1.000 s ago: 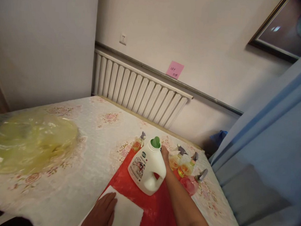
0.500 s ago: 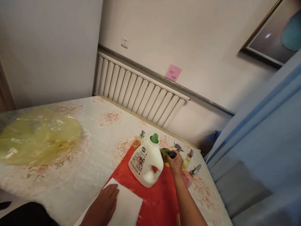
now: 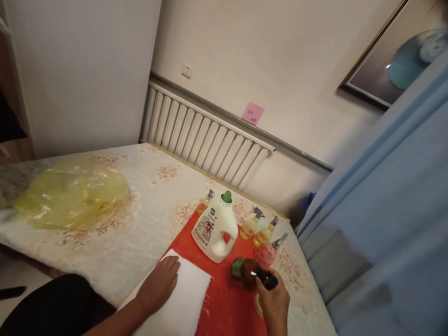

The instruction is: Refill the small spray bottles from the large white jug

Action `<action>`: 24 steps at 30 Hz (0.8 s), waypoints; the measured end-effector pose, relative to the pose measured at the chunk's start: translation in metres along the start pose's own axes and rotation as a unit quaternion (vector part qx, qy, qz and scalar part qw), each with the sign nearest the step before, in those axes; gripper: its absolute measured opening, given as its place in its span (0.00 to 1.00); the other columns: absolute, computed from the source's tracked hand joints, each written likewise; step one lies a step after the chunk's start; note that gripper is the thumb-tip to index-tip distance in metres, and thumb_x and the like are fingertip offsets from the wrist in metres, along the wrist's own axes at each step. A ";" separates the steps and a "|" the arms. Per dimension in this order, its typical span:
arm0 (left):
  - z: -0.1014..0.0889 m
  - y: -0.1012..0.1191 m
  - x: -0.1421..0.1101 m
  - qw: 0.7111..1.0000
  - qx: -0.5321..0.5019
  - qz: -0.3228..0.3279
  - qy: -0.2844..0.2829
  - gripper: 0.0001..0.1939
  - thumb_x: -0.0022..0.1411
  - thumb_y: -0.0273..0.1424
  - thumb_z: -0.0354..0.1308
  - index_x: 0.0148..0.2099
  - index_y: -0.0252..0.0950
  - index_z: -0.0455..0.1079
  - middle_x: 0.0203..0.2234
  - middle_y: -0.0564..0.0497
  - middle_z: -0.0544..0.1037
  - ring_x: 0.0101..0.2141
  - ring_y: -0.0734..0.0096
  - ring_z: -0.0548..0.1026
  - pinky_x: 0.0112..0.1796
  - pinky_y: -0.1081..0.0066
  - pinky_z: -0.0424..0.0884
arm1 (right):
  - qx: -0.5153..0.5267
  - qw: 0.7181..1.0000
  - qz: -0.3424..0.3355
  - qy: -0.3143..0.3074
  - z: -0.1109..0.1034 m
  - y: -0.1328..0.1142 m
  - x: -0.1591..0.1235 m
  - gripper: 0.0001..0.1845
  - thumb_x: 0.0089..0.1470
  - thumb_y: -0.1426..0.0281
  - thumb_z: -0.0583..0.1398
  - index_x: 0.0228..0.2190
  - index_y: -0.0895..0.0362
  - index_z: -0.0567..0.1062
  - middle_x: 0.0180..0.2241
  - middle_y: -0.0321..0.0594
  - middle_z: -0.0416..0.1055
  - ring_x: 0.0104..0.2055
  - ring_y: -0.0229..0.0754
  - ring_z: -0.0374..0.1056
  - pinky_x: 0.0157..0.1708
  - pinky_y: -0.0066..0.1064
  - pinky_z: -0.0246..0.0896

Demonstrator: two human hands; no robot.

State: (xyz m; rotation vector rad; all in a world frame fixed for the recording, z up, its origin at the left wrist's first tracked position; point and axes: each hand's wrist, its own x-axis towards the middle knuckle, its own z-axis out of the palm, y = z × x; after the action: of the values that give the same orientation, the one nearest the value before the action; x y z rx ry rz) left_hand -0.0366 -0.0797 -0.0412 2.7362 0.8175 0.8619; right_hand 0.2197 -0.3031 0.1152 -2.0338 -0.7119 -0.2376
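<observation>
My left hand [image 3: 161,282] lies flat and open on a white cloth or paper sheet [image 3: 185,294], its fingers stretched out. My right hand [image 3: 274,297] is closed around the black top of a dark brown bottle [image 3: 249,272] with a green label. That bottle is tilted on its side over the red sheet [image 3: 223,298]. Behind it stands a white jug [image 3: 219,231] with a handle, a printed label and a green piece in its mouth. Several spray bottles stand nearby, among them a pink one [image 3: 265,254] and two yellowish ones, the first [image 3: 248,227] beside the second [image 3: 263,235].
A yellow plastic bag [image 3: 76,194] lies on the flowered tablecloth [image 3: 156,200] at left. Another small spray bottle [image 3: 203,203] stands behind the jug. A radiator [image 3: 203,133] runs along the wall, and a blue curtain [image 3: 385,193] hangs at right.
My right hand has brought the brown bottle from beside the jug toward me, onto the near side. My left hand stays on the white sheet. The view has shifted slightly.
</observation>
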 end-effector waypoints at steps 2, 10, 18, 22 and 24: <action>-0.002 0.003 0.002 1.000 -0.001 -0.005 -0.014 0.15 0.64 0.23 0.49 0.49 0.37 0.71 0.52 0.43 0.75 0.55 0.56 0.70 0.58 0.54 0.64 | 0.009 1.000 0.013 -0.012 -0.001 0.001 -0.020 0.18 0.39 0.59 0.62 0.33 0.54 0.79 0.33 0.42 0.81 0.37 0.52 0.76 0.40 0.38 0.69; -0.006 0.005 0.004 1.000 0.002 -0.007 -0.030 0.15 0.64 0.23 0.48 0.50 0.35 0.71 0.52 0.41 0.75 0.54 0.55 0.71 0.59 0.53 0.64 | -0.004 0.996 -0.052 -0.075 0.002 0.003 -0.060 0.12 0.41 0.66 0.62 0.30 0.55 0.81 0.31 0.43 0.80 0.35 0.52 0.75 0.38 0.38 0.70; -0.005 0.003 0.002 1.000 -0.003 -0.010 -0.021 0.16 0.65 0.25 0.48 0.52 0.36 0.71 0.53 0.41 0.75 0.56 0.55 0.70 0.60 0.52 0.62 | -0.018 0.993 -0.108 -0.039 0.018 0.008 -0.075 0.11 0.44 0.70 0.60 0.32 0.56 0.80 0.31 0.43 0.79 0.34 0.50 0.76 0.36 0.36 0.71; -0.008 0.004 0.003 0.999 -0.005 -0.014 -0.034 0.16 0.65 0.26 0.48 0.52 0.36 0.71 0.54 0.42 0.74 0.56 0.54 0.70 0.60 0.53 0.63 | -0.024 0.990 -0.133 -0.038 0.020 0.006 -0.079 0.11 0.45 0.72 0.60 0.32 0.56 0.80 0.32 0.43 0.78 0.34 0.50 0.75 0.36 0.36 0.71; -0.010 0.005 0.004 0.999 -0.005 -0.018 -0.044 0.17 0.65 0.26 0.48 0.52 0.35 0.71 0.54 0.41 0.74 0.56 0.55 0.69 0.60 0.53 0.62 | -0.027 0.990 -0.133 -0.041 0.019 0.004 -0.080 0.11 0.46 0.73 0.59 0.33 0.56 0.80 0.32 0.42 0.78 0.35 0.49 0.75 0.38 0.37 0.71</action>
State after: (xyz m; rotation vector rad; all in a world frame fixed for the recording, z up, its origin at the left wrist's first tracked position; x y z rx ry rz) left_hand -0.0374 -0.0815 -0.0292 2.7200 0.8399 0.7303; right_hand 0.1547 -0.3196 0.0674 -2.0056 -1.0390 -0.3320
